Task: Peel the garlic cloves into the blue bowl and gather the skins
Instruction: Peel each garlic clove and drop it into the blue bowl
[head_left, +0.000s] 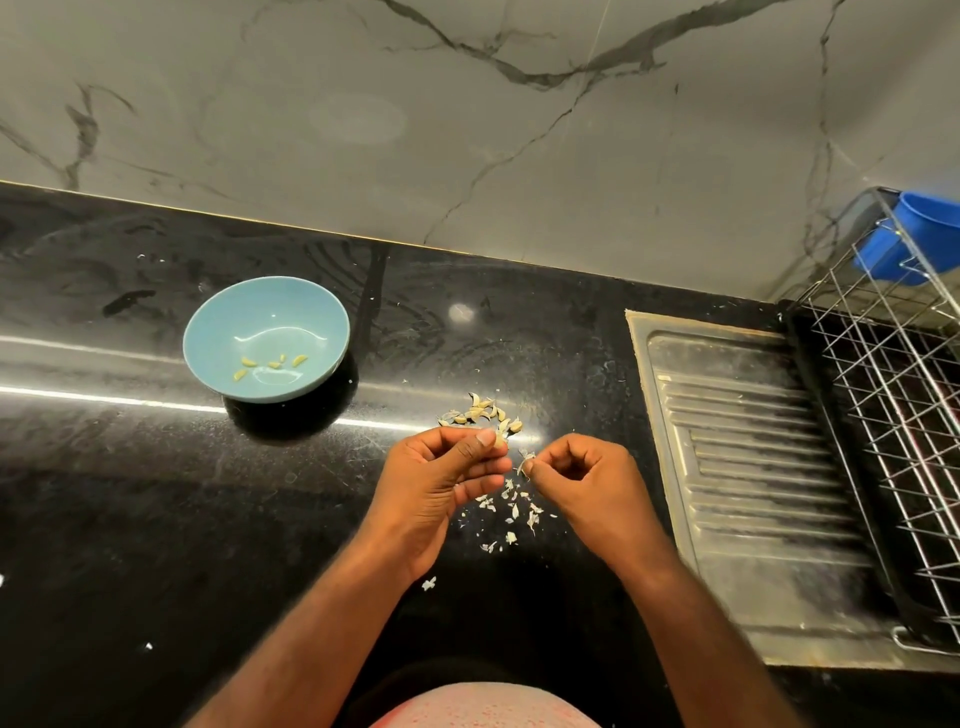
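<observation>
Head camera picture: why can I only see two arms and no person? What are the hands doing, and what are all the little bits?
The camera sits on the person's head and looks down, so you see only their arms, as if through their eyes. There is no machine here, just two bare hands over a black counter. The left hand holds a garlic clove at its fingertips. The right hand pinches a scrap of papery skin. Just beyond the hands lies a small pile of cloves with skin on. Nearer the person lie scattered skins. To the left stands the blue bowl with a few peeled cloves inside. On the right are a metal draining board and a wire rack.
</observation>
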